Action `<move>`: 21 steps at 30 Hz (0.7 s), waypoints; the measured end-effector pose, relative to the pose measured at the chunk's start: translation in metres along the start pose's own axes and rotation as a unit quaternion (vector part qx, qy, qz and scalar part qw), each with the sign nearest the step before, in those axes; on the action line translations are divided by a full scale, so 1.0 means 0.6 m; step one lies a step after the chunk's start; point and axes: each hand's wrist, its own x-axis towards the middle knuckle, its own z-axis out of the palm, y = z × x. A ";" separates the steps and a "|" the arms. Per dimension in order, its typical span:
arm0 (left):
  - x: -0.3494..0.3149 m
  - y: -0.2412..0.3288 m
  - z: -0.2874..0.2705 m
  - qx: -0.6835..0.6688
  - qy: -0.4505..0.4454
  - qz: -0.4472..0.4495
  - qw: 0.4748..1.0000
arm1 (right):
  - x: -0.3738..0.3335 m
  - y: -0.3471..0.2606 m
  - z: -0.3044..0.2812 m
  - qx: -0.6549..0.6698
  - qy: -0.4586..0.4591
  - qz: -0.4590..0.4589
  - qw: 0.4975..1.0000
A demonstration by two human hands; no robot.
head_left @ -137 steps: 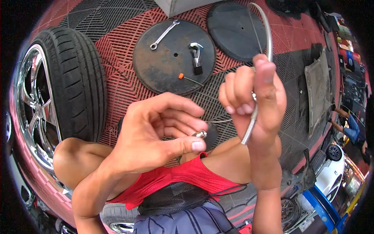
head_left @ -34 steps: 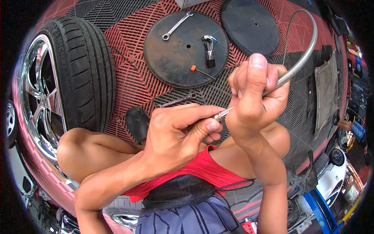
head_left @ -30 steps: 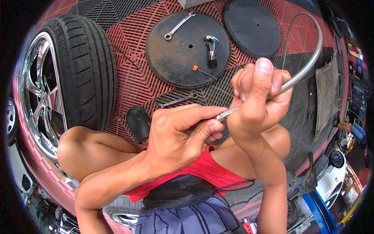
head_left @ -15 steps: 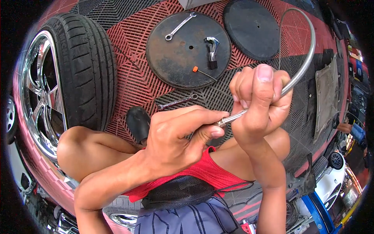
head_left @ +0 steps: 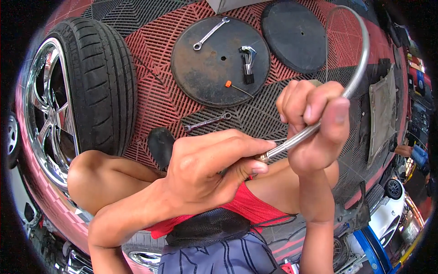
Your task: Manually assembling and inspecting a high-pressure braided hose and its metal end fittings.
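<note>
Above my lap, a thin braided metal hose (head_left: 359,68) loops up and over at the right. My left hand (head_left: 214,166) pinches its end fitting (head_left: 264,157) between thumb and fingers; part of the fitting is hidden by them. My right hand (head_left: 315,123) holds the hose a little way from that end, with fingers curled and the hose passing across the palm by the thumb. Beyond my hands, a round dark plate (head_left: 200,68) on the floor carries a combination wrench (head_left: 211,33), a tubing cutter (head_left: 248,64) and an orange-handled thin tool (head_left: 229,84).
Another wrench (head_left: 207,122) lies on the red and black grid floor. A second dark disc (head_left: 294,36) is at the far right. At my left stands a tyre (head_left: 102,86) on a chrome wheel (head_left: 48,109). A flat worn panel (head_left: 381,114) lies to the right.
My right hand has loosened and turned, with its thumb moving off to the right, so more of the hose shows. My left hand keeps its pinch on the end and has shifted slightly right.
</note>
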 end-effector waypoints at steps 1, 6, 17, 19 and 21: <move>0.001 0.000 -0.002 -0.020 -0.022 -0.053 0.998 | 0.000 0.000 0.002 -0.074 0.012 0.018 0.997; 0.019 0.016 -0.017 -0.329 -0.063 -0.445 0.831 | 0.002 0.010 -0.003 -0.145 -0.031 0.038 0.988; 0.021 -0.010 -0.012 -0.428 -0.143 -0.421 0.787 | 0.013 -0.012 -0.010 -0.125 -0.090 0.240 0.958; 0.022 -0.020 -0.010 -0.459 -0.128 -0.398 0.784 | 0.015 -0.021 -0.014 -0.116 -0.103 0.260 0.953; 0.026 -0.013 -0.009 -0.441 -0.141 -0.392 0.795 | 0.015 -0.024 -0.013 -0.066 -0.095 0.315 0.942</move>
